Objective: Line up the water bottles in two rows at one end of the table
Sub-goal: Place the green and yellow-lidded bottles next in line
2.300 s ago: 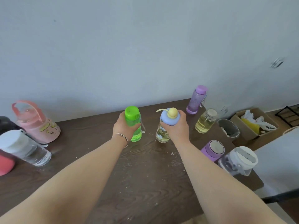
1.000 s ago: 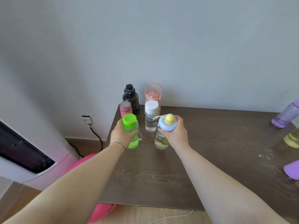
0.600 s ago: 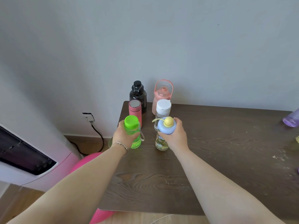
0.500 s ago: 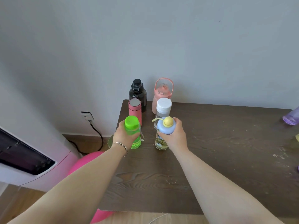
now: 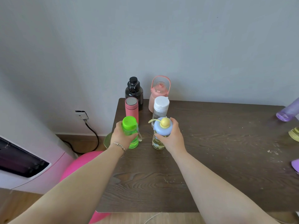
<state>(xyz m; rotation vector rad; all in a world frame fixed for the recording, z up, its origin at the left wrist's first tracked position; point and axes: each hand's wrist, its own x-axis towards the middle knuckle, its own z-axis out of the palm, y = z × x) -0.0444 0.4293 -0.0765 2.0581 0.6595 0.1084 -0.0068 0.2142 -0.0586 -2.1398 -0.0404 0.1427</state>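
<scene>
Dark wood-grain tabletop [image 5: 210,159] carries four upright bottles at its far left end. Nearer, the translucent green plastic bottle [image 5: 131,135] is gripped by the left hand [image 5: 121,136], its fingers closed round it. The clear blue-lidded bottle [image 5: 159,136] is likewise clasped by the right hand [image 5: 173,138].

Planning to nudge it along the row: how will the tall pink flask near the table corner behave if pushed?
The pink flask looks tall and narrow, so a push near its lid would likely tip it. It stands close to the table edge, so it might fall off. Its smooth wall probably slides if pushed low.

The right edge cuts off a purple bottle [image 5: 288,111], a yellow bottle [image 5: 294,134] and a purple lid [image 5: 295,165].
</scene>
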